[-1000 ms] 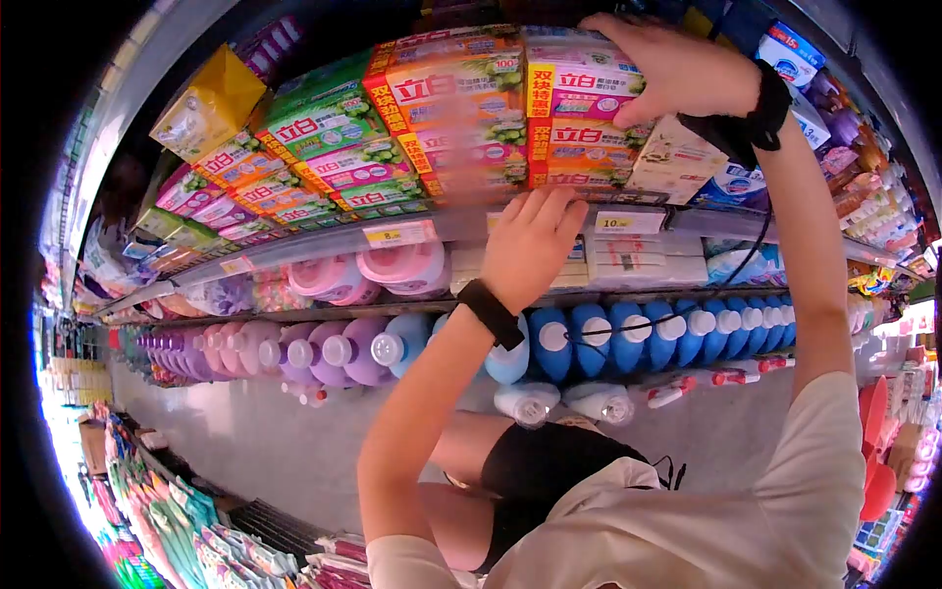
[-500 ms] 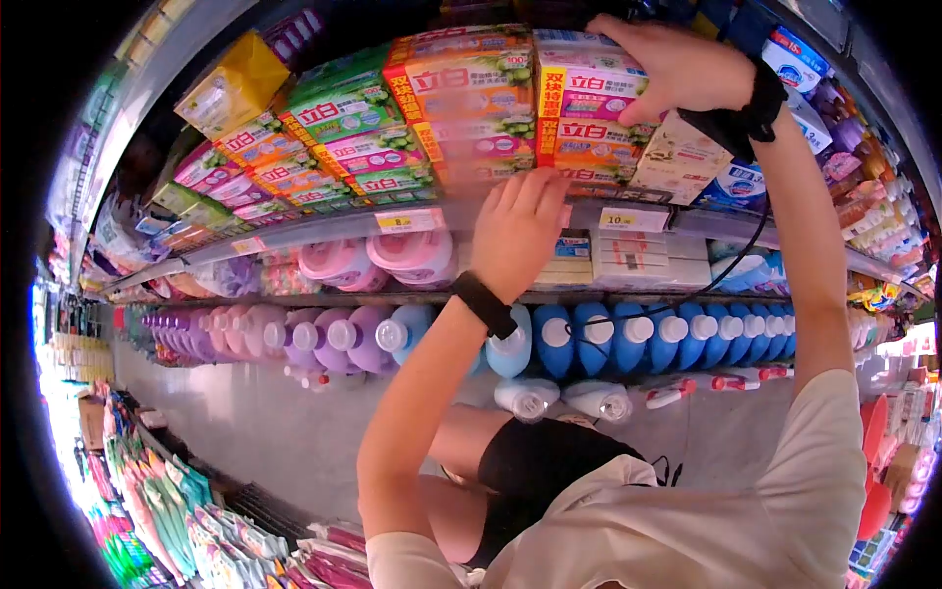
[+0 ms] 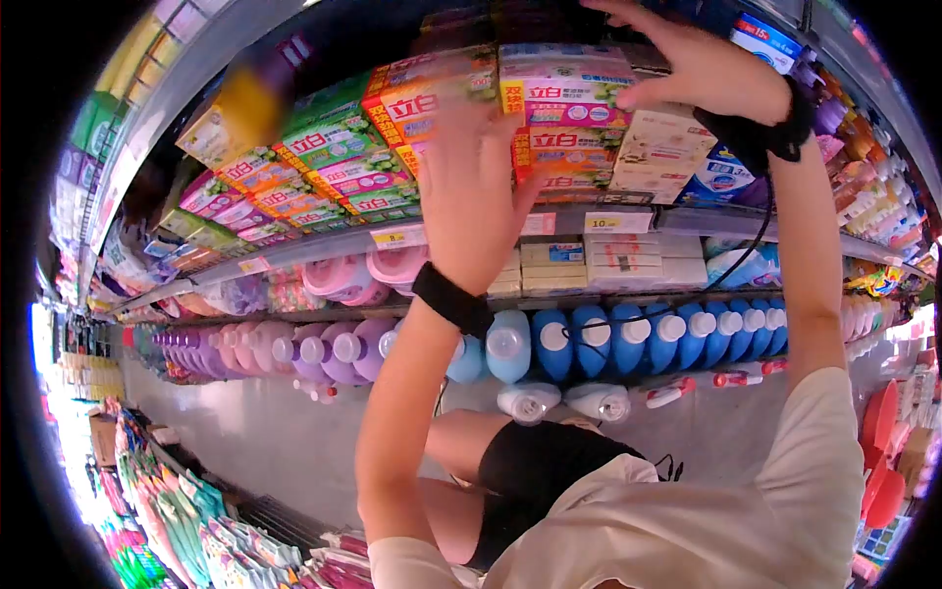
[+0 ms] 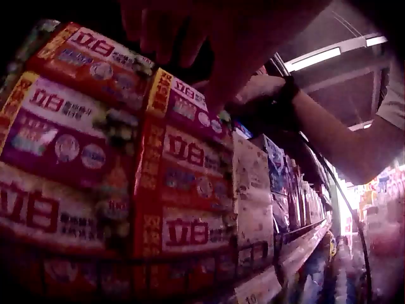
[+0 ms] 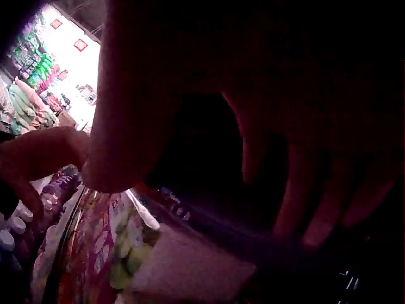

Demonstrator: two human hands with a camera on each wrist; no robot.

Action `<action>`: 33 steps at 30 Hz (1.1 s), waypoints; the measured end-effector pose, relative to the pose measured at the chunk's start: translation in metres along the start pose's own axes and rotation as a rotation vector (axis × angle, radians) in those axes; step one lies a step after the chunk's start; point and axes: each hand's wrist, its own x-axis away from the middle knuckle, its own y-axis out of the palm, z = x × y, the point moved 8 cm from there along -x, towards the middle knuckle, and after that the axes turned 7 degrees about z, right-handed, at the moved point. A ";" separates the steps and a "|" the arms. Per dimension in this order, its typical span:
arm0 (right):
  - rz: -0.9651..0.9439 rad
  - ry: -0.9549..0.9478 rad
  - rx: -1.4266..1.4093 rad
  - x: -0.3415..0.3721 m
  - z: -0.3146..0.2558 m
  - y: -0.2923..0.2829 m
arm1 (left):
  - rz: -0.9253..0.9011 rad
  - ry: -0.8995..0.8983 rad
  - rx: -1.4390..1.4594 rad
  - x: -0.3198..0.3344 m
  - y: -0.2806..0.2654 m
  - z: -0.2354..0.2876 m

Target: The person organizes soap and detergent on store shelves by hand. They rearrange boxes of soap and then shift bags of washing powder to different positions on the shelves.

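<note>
The head camera looks forward and down from above the person's lap (image 3: pixel 510 456), taking in both arms, the shelf (image 3: pixel 677 222) along its front edge, and the floor below in one wide, round-edged view. The left wrist camera sits close under the left hand (image 3: pixel 476 201), facing the stacked boxes (image 3: pixel 569 142) from near and looking towards the shelf's right end, with the same boxes and right arm (image 3: pixel 812 255) shared with the head view. The right wrist camera, dark and tilted, is nearly filled by the right hand (image 3: pixel 702 74).
</note>
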 end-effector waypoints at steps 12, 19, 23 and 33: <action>0.301 -0.276 0.427 0.029 0.050 0.032 | -0.242 0.259 -0.225 -0.063 0.036 -0.001; 0.260 -0.250 0.456 0.034 0.033 0.029 | -0.582 0.331 -0.205 -0.080 0.070 -0.014; 0.235 -0.220 0.430 0.031 0.038 0.030 | -0.782 0.274 0.023 -0.090 0.095 -0.018; 0.478 -0.200 0.449 0.049 0.028 0.026 | -1.150 0.112 -0.032 -0.100 0.113 -0.020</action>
